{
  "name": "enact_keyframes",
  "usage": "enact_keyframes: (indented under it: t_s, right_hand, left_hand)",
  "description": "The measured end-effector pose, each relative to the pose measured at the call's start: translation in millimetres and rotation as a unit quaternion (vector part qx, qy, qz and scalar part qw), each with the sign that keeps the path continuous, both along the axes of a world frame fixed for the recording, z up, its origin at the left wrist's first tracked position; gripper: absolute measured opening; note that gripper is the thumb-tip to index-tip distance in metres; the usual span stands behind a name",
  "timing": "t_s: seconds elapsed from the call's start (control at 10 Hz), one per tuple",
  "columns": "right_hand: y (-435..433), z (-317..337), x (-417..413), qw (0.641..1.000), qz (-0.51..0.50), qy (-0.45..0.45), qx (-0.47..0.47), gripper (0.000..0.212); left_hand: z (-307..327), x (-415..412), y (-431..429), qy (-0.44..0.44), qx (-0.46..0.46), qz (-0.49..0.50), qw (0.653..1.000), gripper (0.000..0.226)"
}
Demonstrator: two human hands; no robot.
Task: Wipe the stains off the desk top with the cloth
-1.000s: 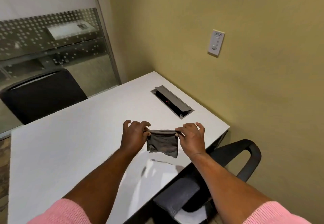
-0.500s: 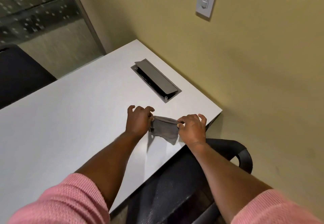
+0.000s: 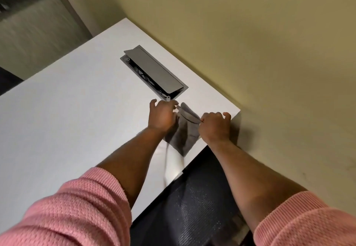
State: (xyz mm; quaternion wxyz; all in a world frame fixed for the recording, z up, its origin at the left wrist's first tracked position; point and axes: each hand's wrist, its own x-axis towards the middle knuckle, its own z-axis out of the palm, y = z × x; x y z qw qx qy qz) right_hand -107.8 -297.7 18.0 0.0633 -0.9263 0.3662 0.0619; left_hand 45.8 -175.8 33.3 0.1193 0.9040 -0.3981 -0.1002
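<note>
A small grey cloth hangs stretched between both hands over the near right corner of the white desk top. My left hand pinches the cloth's upper left corner, close to the end of the cable box. My right hand pinches the upper right corner, near the desk's right edge. The cloth's lower part droops onto or just above the desk surface; I cannot tell which. No stains show clearly on the desk top.
A grey cable box with a half-raised lid is set into the desk just beyond my hands. The yellow wall runs along the desk's far side. A dark mesh chair stands below the desk's near edge. Glass partition at far left.
The view has tilted down and closer. Both hands, still holding the cloth, have moved forward toward the cable box and lowered the cloth to the desk corner.
</note>
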Motion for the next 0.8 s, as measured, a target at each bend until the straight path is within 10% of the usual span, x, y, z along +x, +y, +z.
enact_keyframes:
  t_s: [0.4,0.8]
  right_hand:
    - [-3.7,-47.5,18.9,0.993,0.049,0.090,0.059,0.076]
    - [24.8,-35.3,29.2,0.992,0.094,0.041,0.075,0.086]
  left_hand:
    - [-73.6,-14.3,29.3,0.072,0.122,-0.074,0.987,0.083]
    - [-53.7,-2.7,61.0,0.039,0.117,-0.052,0.991,0.085]
